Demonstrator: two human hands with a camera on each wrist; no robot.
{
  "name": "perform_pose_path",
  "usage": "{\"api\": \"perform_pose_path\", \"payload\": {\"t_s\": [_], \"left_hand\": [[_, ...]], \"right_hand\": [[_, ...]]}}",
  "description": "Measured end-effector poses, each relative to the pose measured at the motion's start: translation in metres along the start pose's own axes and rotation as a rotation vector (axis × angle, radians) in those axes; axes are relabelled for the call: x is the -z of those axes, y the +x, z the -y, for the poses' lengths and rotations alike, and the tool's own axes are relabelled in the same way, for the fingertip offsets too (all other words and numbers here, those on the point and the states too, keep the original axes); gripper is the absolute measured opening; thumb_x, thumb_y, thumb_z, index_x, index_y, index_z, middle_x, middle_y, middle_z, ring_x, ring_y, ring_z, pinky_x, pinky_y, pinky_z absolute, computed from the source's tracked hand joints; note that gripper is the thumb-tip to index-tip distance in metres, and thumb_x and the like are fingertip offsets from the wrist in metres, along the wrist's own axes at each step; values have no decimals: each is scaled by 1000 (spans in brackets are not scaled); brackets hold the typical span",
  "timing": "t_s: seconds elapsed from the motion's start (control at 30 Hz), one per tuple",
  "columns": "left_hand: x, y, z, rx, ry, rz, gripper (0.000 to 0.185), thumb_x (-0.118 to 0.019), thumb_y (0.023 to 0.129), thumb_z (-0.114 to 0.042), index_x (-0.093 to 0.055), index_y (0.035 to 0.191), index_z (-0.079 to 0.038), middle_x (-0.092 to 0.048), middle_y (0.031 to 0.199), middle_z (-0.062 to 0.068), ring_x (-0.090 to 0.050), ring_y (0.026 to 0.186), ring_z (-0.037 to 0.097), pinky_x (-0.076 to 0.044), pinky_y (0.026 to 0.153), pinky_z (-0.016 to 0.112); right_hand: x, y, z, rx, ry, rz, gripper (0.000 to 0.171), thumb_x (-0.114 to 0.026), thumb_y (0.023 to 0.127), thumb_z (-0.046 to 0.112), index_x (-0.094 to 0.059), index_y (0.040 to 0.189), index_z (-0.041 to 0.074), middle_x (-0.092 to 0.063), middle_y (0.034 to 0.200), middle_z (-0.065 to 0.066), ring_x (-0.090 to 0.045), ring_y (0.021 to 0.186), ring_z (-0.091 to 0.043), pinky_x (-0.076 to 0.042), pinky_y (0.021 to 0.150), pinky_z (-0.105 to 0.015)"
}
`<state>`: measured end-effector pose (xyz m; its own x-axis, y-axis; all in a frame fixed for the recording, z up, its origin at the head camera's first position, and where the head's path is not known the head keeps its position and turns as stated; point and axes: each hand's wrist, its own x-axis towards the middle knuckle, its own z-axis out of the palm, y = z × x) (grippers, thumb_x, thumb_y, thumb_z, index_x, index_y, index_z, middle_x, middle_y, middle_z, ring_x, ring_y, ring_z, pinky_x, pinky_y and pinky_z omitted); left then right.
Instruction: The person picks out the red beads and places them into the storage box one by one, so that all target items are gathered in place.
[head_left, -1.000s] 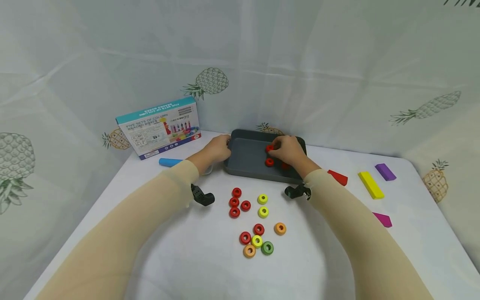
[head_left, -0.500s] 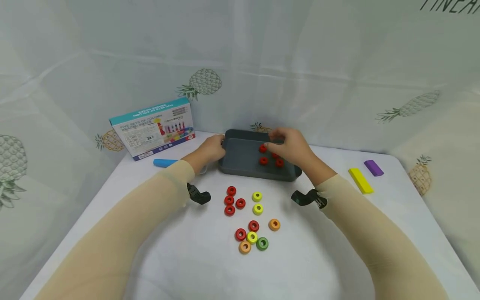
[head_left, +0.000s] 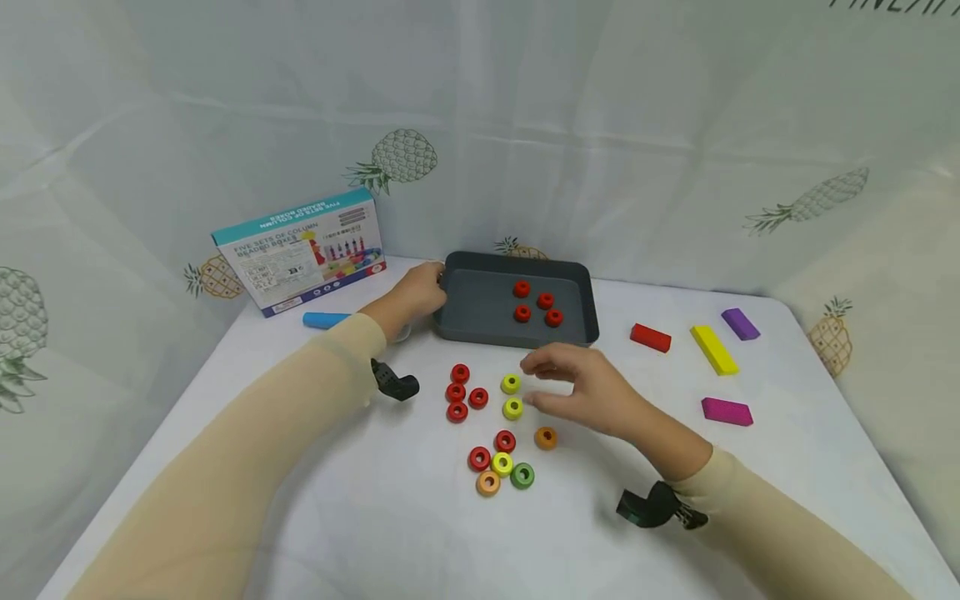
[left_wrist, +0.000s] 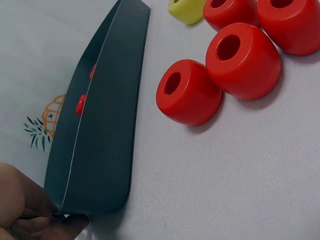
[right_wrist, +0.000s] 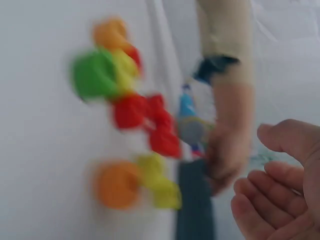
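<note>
A dark grey tray (head_left: 480,327) stands at the back of the white table with several red rings (head_left: 537,305) lying in it. My left hand (head_left: 417,292) grips the tray's left end; in the left wrist view its fingers (left_wrist: 30,220) pinch the tray's corner (left_wrist: 90,200). My right hand (head_left: 581,387) hovers empty, fingers relaxed, just right of two yellow rings (head_left: 512,396). Three red rings (head_left: 461,392) lie left of those, also seen close up as red rings (left_wrist: 220,70). A cluster of red, yellow, orange and green rings (head_left: 504,462) lies nearer me.
A toy box (head_left: 300,250) leans against the curtain at the back left, with a blue stick (head_left: 324,319) in front of it. Red (head_left: 649,337), yellow (head_left: 713,349), purple (head_left: 739,323) and magenta (head_left: 726,411) blocks lie at the right. The right wrist view is blurred.
My right hand has let go of a red ring in the tray and drawn back toward me, over the loose rings. The left hand has stayed on the tray.
</note>
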<state>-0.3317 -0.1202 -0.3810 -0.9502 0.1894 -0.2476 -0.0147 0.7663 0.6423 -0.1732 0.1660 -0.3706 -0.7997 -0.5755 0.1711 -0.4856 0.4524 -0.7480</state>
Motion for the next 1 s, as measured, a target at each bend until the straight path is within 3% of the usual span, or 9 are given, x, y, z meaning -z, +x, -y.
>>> {"api": "perform_pose_path", "payload": {"t_s": [0.17,0.33,0.5,0.73,1.0], "left_hand": [[1,0,-1,8,2,-14,66,-51,92,-1,-33,156,-1,-46,154,19,-45,141,33,-37,117,49],[1,0,-1,15,-3,-1,66,-50,92,0,-33,156,-1,-45,154,19,-44,141,33,-37,117,49],[-1,1,-1,15,-3,2,66,-49,92,0,-33,156,-1,-45,154,19,-44,141,32,-37,117,49],[-3,5,0,9,-12,-10,67,-50,91,1,-35,156,-2,-46,153,18,-45,140,32,-36,117,49],[-3,4,0,27,2,-8,67,-51,92,0,-33,156,-2,-45,154,18,-43,142,33,-36,118,49]], "right_hand": [[-28,-20,-9,5,64,130,35,-80,87,14,-70,121,11,-71,120,-4,-68,112,-21,-55,98,-34],[-44,-28,-16,-9,2,155,36,-81,86,16,-71,121,14,-71,122,3,-66,110,-13,-55,96,-32],[-48,-28,-15,-2,-79,187,37,-81,86,18,-71,122,18,-69,122,10,-62,111,-8,-54,96,-30],[-49,-20,-13,73,-243,280,34,-76,90,17,-70,123,19,-68,120,12,-61,109,-5,-54,94,-27],[-52,-15,-8,117,-311,317,30,-73,92,17,-71,121,17,-70,117,9,-62,107,-5,-54,96,-28]]}}
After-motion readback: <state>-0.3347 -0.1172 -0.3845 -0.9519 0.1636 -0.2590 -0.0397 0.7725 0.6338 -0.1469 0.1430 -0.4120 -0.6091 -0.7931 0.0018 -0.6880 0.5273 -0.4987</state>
